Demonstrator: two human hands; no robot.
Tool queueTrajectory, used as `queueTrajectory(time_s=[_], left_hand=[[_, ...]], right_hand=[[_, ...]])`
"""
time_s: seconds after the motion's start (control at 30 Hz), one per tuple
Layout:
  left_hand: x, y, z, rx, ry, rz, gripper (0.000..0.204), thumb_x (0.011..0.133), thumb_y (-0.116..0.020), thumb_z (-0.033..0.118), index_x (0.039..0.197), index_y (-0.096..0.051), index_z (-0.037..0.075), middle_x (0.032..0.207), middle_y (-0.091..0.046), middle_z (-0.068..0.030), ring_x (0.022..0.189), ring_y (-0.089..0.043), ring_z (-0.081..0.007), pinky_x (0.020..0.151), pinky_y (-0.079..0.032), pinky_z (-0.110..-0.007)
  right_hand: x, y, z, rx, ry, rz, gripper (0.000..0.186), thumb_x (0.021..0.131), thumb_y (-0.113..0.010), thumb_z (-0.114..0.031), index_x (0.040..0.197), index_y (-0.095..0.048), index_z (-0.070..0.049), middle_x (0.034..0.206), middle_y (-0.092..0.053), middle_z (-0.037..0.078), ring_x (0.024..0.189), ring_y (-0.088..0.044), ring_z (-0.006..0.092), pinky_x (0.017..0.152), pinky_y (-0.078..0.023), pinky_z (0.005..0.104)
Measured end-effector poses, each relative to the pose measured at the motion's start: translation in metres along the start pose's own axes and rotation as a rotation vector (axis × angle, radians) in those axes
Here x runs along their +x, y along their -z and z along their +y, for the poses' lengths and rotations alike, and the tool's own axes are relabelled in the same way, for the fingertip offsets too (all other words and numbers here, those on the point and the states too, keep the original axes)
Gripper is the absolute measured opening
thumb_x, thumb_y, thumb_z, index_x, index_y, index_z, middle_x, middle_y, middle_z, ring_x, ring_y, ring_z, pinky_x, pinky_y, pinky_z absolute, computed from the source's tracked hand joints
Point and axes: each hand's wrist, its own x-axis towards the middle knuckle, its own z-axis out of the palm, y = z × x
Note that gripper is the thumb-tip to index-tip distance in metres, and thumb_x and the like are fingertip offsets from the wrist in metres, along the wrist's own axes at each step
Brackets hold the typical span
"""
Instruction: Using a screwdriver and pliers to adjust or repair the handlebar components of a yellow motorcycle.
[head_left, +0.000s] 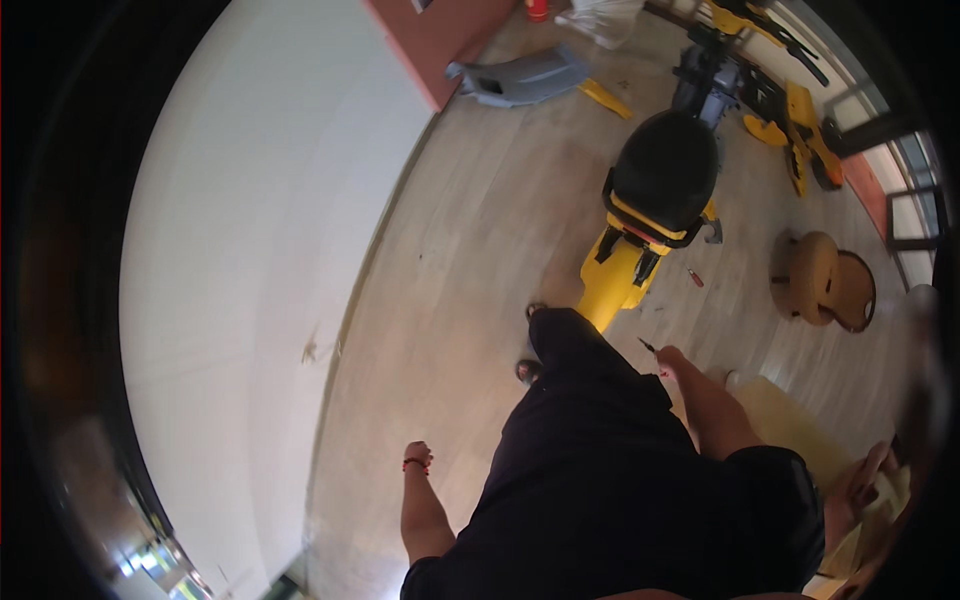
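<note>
On the pale grey wood-plank floor point(450, 250), well apart from its left edge along the white wall, stands a yellow scooter with a rounded black seat point(665, 165), its tail just beside the person's legs. A loose grey plastic panel point(530, 78) lies toward the floor's far edge and is best kept clear of feet. The left hand point(419, 453) hangs with fingers loosely curled, nothing visible in it, its palm hidden; it could usefully steady the tail. The right hand point(670, 360) is closed in a grip near the tail. A red-handled screwdriver point(695, 277) lies beyond it, worth stepping around. The slim, dark, pointed tool point(647, 345) in the right hand should probably be kept angled away from the legs.
</note>
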Motion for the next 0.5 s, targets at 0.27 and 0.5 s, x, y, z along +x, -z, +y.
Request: queueTrajectory(time_s=[0.27, 0.5], left_hand=[[0.013, -0.018, 0.307, -0.195, -0.500, -0.181, 0.038, 0.084, -0.048, 0.011, 0.121, -0.046, 0.002, 0.081, -0.059, -0.0109, 0.057, -0.056, -0.0158, 0.045, -0.044, -0.026], [-0.007, -0.080, 0.490, 0.475, -0.901, -0.061, 0.031, 0.078, -0.050, 0.018, 0.103, -0.062, 0.004, 0.081, -0.066, -0.0137, 0.066, -0.064, -0.0194, 0.062, -0.052, -0.032]], right_hand=[[0.019, -0.024, -0.082, 0.300, -0.131, -0.045, 0.025, 0.089, -0.045, -0.015, 0.095, -0.058, 0.007, 0.081, -0.059, 0.023, 0.068, -0.062, 0.0322, 0.057, -0.052, 0.0396], [-0.030, 0.049, -0.250, -0.034, 0.416, 0.269, 0.032, 0.083, -0.047, -0.027, 0.084, -0.064, -0.001, 0.084, -0.062, 0.023, 0.083, -0.061, 0.0373, 0.073, -0.048, 0.0424]])
